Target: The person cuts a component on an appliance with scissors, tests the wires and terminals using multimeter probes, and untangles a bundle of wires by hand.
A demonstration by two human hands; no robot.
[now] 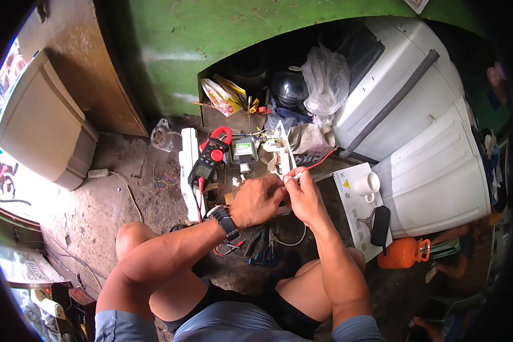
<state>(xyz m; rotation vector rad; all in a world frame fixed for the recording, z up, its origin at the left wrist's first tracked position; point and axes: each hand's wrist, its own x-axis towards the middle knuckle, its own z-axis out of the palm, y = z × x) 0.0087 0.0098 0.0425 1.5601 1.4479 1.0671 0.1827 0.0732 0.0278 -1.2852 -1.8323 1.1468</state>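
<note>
Just right of the clamp meter (206, 161), the right hand (306, 196) has its grip pinched on a small white piece (298, 176), a red wire (323, 160) leading away from it; the left hand (259, 201) is close beside, its grip hidden, so I cannot tell its state.

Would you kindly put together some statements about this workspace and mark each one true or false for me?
1. The two hands are held far apart. False: the left hand and the right hand are close together.
2. A watch is worn on the left wrist. True.
3. The clamp meter is red and black. True.
4. The wall at the top is painted white. False: the wall is green.
5. A red wire extends from the right hand. True.
</note>
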